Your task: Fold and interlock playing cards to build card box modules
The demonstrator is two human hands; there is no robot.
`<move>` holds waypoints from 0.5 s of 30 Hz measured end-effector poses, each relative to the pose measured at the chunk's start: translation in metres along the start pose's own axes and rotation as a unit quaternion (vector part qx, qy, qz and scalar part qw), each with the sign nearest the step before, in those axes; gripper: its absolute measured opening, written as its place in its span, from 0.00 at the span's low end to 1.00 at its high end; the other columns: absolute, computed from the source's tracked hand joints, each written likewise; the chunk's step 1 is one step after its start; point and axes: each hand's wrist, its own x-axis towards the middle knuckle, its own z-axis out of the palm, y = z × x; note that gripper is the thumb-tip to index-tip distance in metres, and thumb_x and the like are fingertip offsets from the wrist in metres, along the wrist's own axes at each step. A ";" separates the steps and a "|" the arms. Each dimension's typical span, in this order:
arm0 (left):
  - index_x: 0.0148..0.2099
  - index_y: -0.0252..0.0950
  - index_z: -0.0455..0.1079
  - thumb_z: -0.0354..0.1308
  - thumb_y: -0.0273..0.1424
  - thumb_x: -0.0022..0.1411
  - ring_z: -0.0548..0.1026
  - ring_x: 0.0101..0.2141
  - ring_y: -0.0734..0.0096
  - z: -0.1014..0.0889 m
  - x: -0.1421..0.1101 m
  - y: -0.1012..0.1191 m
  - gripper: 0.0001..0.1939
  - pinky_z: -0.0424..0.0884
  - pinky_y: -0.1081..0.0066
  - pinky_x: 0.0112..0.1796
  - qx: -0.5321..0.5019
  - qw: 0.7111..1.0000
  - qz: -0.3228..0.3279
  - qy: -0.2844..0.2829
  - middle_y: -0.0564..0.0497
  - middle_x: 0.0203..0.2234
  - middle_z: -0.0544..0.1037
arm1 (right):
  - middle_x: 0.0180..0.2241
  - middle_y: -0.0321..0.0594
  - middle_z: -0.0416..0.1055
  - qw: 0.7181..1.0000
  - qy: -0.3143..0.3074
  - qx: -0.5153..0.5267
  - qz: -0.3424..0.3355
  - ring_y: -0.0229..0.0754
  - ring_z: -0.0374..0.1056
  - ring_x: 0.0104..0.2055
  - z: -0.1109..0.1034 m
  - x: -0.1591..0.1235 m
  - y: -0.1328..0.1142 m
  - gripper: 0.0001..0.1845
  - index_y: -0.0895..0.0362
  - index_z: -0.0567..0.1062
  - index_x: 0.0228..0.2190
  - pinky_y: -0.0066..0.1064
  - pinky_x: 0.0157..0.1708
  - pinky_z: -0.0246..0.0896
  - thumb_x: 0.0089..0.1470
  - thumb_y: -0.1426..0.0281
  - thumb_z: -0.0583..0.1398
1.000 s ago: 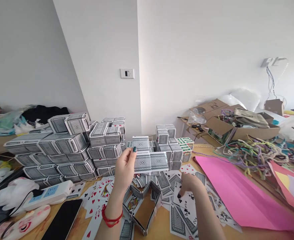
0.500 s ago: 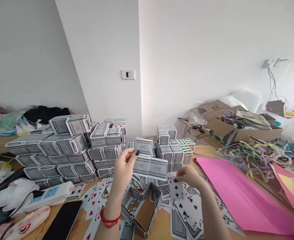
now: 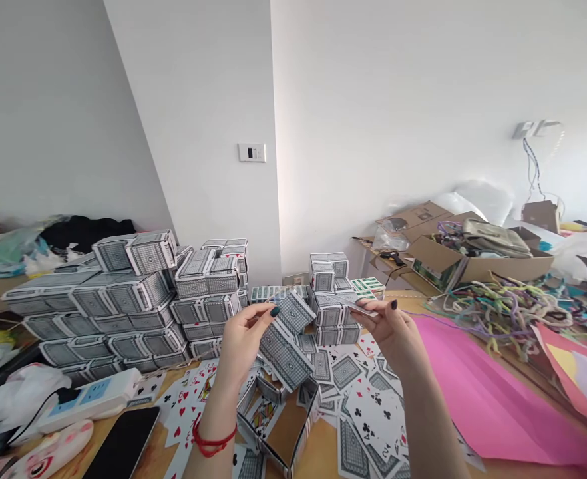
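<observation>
The left hand pinches joined cards above the near open box. The right hand pinches a single card to their right, above loose cards.

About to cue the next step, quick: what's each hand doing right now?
Left hand: closed on folded card piece, pinched by its edge.
Right hand: closed on a card, held nearly edge-on.

From here the black phone and the pink sheet both run out of view, the right hand's fingers hide part of the thin card, and the plastic bags at the far left are too blurred to sort.
</observation>
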 end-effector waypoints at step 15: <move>0.38 0.39 0.76 0.54 0.42 0.55 0.72 0.30 0.64 -0.005 0.001 -0.007 0.16 0.66 0.70 0.29 0.119 0.987 0.012 -0.110 0.48 0.30 0.78 | 0.25 0.38 0.71 0.990 0.006 -0.141 0.027 0.38 0.65 0.28 0.018 -0.007 -0.008 0.13 0.58 0.74 0.30 0.27 0.28 0.60 0.41 0.64 0.66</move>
